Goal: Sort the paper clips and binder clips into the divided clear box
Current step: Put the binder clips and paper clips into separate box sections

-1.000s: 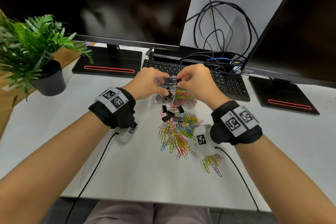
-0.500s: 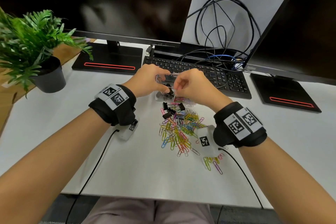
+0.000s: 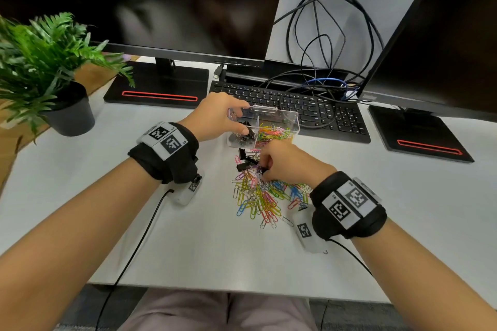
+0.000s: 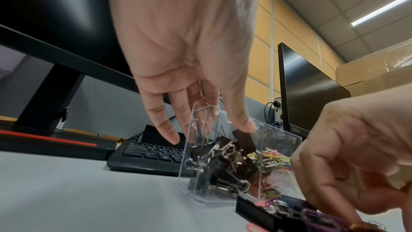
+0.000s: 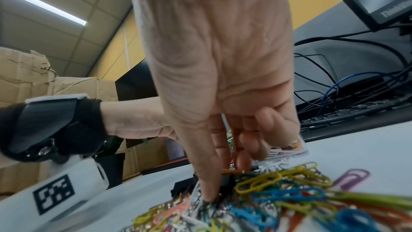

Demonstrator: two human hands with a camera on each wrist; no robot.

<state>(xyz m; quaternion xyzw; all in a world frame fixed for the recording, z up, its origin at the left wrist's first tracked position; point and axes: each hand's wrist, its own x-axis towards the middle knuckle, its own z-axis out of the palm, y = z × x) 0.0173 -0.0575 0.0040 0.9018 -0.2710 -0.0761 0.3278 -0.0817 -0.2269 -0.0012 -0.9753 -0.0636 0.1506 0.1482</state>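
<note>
The clear divided box [image 3: 285, 118] stands in front of the keyboard, with black binder clips [image 3: 246, 136] in its left compartment and coloured paper clips [image 3: 274, 133] in its right. My left hand [image 3: 239, 119] pinches the box's left end wall [image 4: 189, 140], thumb on the near side and fingers on the far side. Just in front of the box lies a loose pile of paper clips [image 3: 269, 196] with a few black binder clips [image 3: 246, 158] at its far edge. My right hand [image 3: 262, 170] is down on that edge, thumb and finger pinching a black binder clip [image 5: 227, 181].
A black keyboard [image 3: 309, 110] lies right behind the box, under tangled cables [image 3: 322, 43]. Two monitor bases [image 3: 158, 86] [image 3: 419, 134] flank it. A potted plant [image 3: 53, 83] stands at the left. Wrist-camera cords [image 3: 145, 231] trail towards the white desk's near edge.
My right hand has come off the top of the box and dropped to the pile in front of it. The left hand stays on the box.
</note>
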